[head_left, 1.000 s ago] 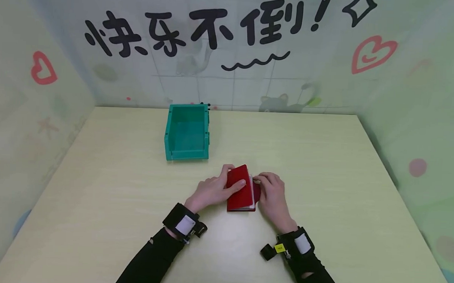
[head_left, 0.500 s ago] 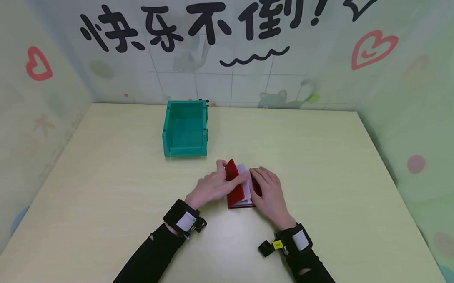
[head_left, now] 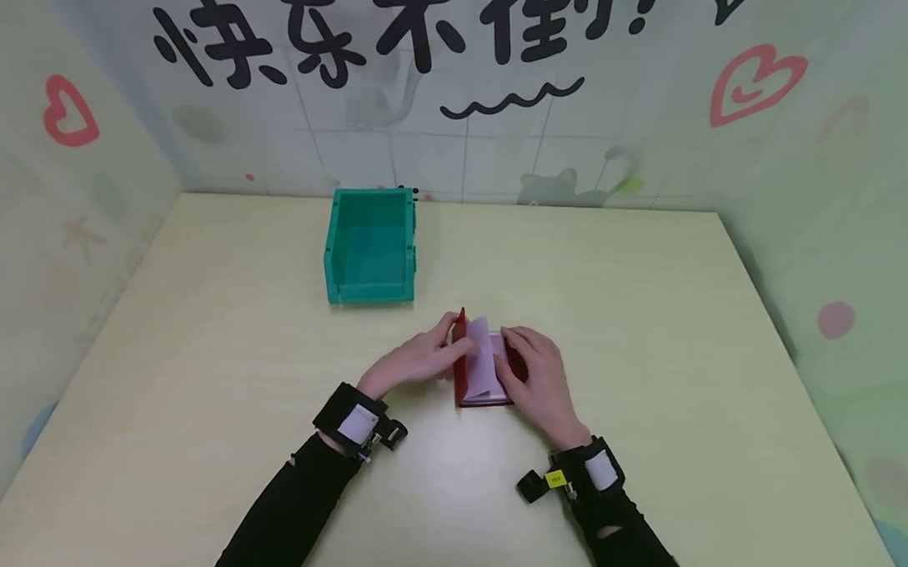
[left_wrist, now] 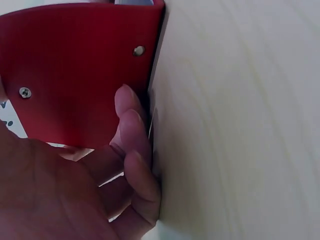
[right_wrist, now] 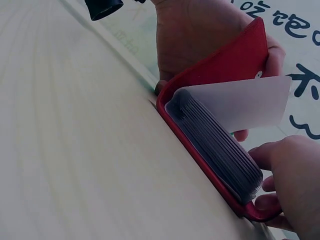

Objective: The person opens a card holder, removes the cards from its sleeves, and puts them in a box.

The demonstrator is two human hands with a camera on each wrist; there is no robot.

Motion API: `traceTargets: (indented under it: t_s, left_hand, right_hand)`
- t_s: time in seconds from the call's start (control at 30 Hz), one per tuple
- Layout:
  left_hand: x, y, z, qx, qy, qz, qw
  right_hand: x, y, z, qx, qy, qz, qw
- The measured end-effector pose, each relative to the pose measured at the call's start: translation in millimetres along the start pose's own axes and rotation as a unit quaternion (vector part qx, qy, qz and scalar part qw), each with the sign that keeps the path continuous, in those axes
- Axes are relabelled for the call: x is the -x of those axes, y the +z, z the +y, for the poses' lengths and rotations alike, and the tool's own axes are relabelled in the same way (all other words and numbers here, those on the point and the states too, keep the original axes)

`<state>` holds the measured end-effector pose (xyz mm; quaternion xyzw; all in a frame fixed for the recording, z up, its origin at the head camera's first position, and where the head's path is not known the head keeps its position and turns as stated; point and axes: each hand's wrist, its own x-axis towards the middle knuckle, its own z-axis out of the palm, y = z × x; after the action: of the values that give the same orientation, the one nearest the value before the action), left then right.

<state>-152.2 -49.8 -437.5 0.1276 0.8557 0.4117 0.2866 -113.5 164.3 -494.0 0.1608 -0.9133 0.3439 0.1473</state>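
A small red card holder lies open on the table near its middle. My left hand holds its front cover upright, fingers behind it and a fingertip over its edge. One pale sleeve page stands half turned. My right hand lies on the right side, its fingers curled round the edge of the stack of clear sleeves. The right wrist view shows the red cover raised with the pale page in front of it.
A green open-topped bin stands on the pale table behind and left of the hands, with nothing visible inside. Decorated walls close in the table at the back and both sides.
The red cover has swung from nearly flat to upright under my left hand. A pale page has lifted after it. My right hand has moved from the clasp onto the sleeves.
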Motion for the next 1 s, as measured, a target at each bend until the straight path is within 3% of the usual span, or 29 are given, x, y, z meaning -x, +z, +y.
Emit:
traceTargets:
  t_s: [0.13, 0.27, 0.4, 0.7, 1.0]
  left_hand:
    - [-0.8, -4.5, -0.3, 0.02, 0.011, -0.016, 0.9996]
    - [1.5, -8.3, -3.3, 0.04, 0.017, -0.017, 0.9989]
    - [3.3, -10.5, -11.4, 0.075, 0.029, -0.007, 0.9968]
    - [6.1, -8.8, -17.9, 0.115, 0.023, 0.04, 0.9923]
    - [13.8, -16.7, -39.0, 0.145, 0.053, 0.035, 0.9874]
  right_hand:
    - [-3.5, -0.3, -0.7, -0.016, 0.008, 0.01, 1.0]
    - [-11.2, -1.8, -1.5, -0.032, 0.02, -0.013, 0.999]
    - [-21.4, -2.6, -0.9, -0.049, 0.032, -0.042, 0.997]
    - [-34.4, -2.0, -2.7, -0.075, 0.048, -0.036, 0.995]
    - [-36.7, -4.4, -5.6, -0.132, 0.121, -0.064, 0.982]
